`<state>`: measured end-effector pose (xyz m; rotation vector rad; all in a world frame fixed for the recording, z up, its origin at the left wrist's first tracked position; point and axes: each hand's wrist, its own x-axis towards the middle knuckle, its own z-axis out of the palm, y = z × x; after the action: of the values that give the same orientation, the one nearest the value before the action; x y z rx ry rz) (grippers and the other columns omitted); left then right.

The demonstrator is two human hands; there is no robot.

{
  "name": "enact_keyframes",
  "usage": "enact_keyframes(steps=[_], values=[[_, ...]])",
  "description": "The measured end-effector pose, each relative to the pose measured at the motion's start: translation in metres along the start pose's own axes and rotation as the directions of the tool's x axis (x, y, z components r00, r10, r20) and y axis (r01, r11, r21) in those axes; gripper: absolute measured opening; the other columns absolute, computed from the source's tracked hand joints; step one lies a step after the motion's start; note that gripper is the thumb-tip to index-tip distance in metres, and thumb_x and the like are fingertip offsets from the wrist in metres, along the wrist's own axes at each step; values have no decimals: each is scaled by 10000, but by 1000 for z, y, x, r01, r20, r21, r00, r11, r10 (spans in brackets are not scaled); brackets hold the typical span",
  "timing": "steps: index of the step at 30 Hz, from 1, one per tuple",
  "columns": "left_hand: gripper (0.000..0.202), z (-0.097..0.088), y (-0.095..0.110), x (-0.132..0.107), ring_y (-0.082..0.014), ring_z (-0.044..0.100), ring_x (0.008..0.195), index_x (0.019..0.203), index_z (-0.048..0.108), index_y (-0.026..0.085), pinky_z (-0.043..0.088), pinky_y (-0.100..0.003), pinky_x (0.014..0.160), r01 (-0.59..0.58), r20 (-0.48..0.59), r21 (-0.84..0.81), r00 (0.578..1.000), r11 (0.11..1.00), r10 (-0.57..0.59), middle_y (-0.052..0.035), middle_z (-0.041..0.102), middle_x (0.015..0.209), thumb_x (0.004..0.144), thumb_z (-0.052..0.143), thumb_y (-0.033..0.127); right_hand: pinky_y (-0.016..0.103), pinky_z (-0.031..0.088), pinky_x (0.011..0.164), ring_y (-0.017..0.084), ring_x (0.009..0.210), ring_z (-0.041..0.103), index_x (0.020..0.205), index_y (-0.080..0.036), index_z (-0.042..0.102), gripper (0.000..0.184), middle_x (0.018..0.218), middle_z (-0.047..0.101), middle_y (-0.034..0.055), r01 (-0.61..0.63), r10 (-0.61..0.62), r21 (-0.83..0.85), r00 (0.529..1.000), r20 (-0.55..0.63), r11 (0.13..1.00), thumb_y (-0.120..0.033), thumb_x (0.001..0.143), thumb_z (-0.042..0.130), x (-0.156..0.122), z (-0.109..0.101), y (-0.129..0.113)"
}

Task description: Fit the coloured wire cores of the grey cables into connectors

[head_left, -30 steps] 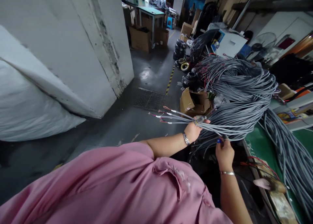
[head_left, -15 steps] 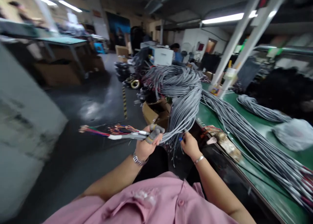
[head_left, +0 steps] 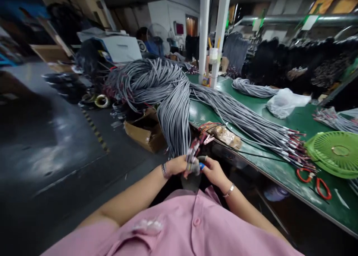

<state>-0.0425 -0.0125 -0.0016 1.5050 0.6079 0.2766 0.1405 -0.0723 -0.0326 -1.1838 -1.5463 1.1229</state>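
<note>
My left hand (head_left: 178, 166), with grey fabric covers on some fingers, is closed around the ends of several grey cables. Their coloured wire ends (head_left: 192, 151) point up and are blurred. Close beside it, my right hand (head_left: 214, 171) pinches a small blue thing (head_left: 201, 166) whose kind I cannot make out; its fingertips are nearly at the left hand. Behind both hands, a thick bundle of grey cables (head_left: 175, 118) hangs over the table edge. A pink clip (head_left: 208, 139) sits by red wires at that edge.
On the green table (head_left: 279, 196) lie a second row of cables (head_left: 246, 118), red-handled pliers (head_left: 313, 181), a green fan (head_left: 339, 149) and a plastic bag (head_left: 286, 102). An open cardboard box (head_left: 145, 136) stands on the floor at left. White posts (head_left: 204, 36) rise behind the table.
The view has swung right. My left hand has moved over to my right hand, and the cable ends, which pointed left, now point up between them.
</note>
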Motion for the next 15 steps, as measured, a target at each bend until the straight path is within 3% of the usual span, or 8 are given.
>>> enact_keyframes(steps=[3,7,10,12,15], values=[[400,-6,-11,11,-56,343,317,685,566,141,304,-200,370,-56,-176,-316,984,947,0,85,368,379,678,735,504,311,557,666,174,761,643,1094,-196,648,321,906,693,46,-52,55,93,998,-27,994,-393,849,585,-4,-4,3],[401,-8,-27,6,-34,291,305,646,517,153,244,-190,353,-172,-401,-411,916,895,-8,98,358,381,652,769,466,298,556,652,179,767,646,1109,-192,637,331,871,683,51,-47,49,76,999,-19,996,-403,860,582,6,-2,-6],[364,-7,-35,-1,-35,290,312,653,523,157,236,-194,358,-253,-573,-366,820,896,-2,98,365,392,672,753,437,285,531,640,166,717,629,1104,-197,637,309,835,682,46,36,-36,-30,999,-5,999,-395,883,550,18,8,-21],[336,-6,-36,-4,-37,302,326,669,550,150,247,-197,367,-257,-686,-309,727,916,-27,88,395,408,684,737,429,291,518,679,169,740,627,1082,-202,636,286,864,684,51,117,-119,-130,993,-7,985,-391,895,531,27,17,-32],[285,-4,-35,-4,-73,453,441,758,609,140,376,-211,465,-255,-805,-163,593,953,21,42,536,516,676,741,378,285,483,643,167,685,602,1061,-192,598,300,822,659,45,167,-175,-344,985,9,924,-418,867,562,41,32,-44]])
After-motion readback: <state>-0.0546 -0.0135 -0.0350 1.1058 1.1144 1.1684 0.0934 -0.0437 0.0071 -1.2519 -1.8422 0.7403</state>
